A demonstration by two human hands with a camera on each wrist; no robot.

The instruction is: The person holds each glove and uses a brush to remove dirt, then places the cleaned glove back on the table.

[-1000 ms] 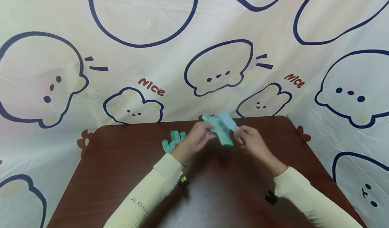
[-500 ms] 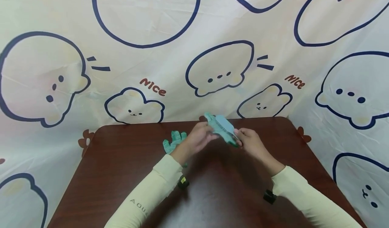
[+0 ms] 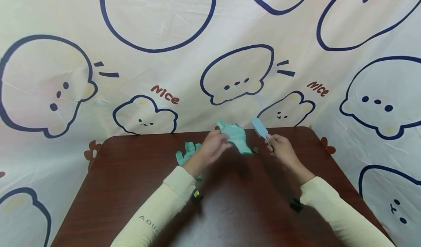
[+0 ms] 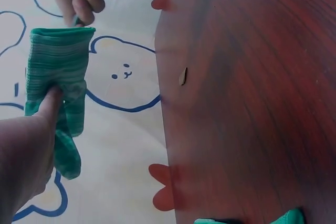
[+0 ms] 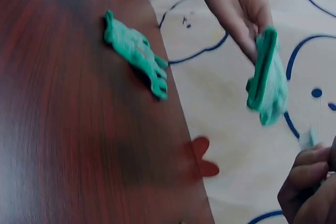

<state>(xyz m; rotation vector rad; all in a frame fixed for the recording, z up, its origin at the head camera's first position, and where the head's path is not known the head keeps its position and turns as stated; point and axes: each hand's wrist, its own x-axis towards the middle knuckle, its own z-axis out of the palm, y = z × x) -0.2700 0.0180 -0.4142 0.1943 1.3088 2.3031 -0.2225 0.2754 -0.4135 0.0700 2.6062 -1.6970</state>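
My left hand (image 3: 213, 146) grips a green knitted glove (image 3: 237, 137) above the far part of the table, its thumb pressing on the fabric in the left wrist view. The glove's cuff (image 4: 62, 31) faces toward my right hand. In my right hand (image 3: 282, 150) is a light blue brush (image 3: 260, 128), pinched by its handle, with short bristles on the side toward the glove. Brush and glove are apart. A second green glove (image 5: 136, 51) lies on the table beside my left forearm, partly hidden by it in the head view.
The dark brown table (image 3: 236, 210) reaches to a patterned cloth backdrop (image 3: 184, 68) at its far edge. A small brownish flat piece (image 4: 183, 76) lies on the table near the held glove.
The brush was over the glove, crossed along it half a second ago, and has moved away to the right. The held glove has turned slightly; the left hand has barely moved.
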